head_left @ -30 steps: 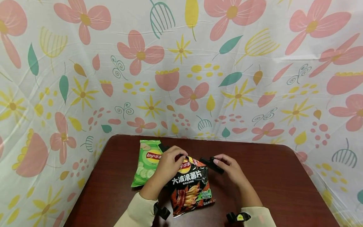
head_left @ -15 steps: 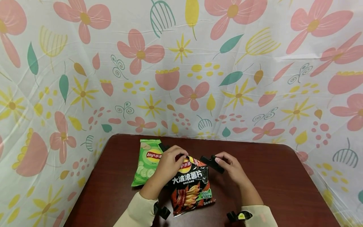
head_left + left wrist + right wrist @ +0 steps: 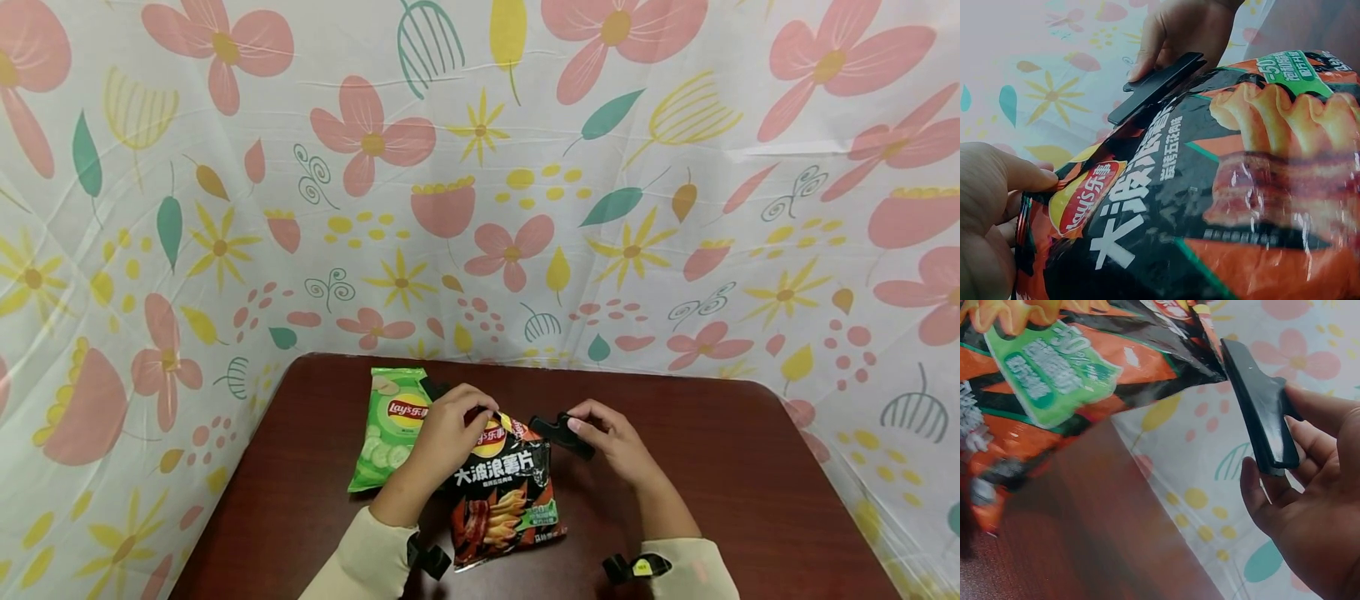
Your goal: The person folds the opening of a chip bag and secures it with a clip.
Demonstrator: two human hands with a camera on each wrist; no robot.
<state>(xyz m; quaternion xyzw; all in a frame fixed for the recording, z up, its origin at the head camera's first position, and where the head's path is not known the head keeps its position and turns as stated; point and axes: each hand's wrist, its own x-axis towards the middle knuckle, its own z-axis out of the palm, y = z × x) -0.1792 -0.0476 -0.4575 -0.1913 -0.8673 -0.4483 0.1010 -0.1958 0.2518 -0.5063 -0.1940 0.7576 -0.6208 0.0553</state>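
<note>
A black-and-orange bag of potato chips (image 3: 502, 500) stands tilted on the table, its top edge folded over. My left hand (image 3: 447, 429) pinches the folded top at its left corner, thumb in front, as the left wrist view shows. On the other side my right hand (image 3: 611, 442) holds a black bag clip (image 3: 1263, 406) between thumb and fingers. The clip's long jaws lie right at the right end of the folded edge. Behind my left hand is a green bag of potato chips (image 3: 390, 442), partly covered by that hand; a black clip (image 3: 432, 389) shows at its top right.
The dark red-brown wooden table (image 3: 712, 492) ends at a white cloth backdrop (image 3: 480, 250) printed with flowers and leaves, which rises behind and at both sides. Each wrist wears a black strap, the right strap (image 3: 637, 568) with a yellow label.
Both hands keep their holds nearly still. The bag's lower end has shifted very slightly, and the clip in my right hand has turned a little beside the folded edge.
</note>
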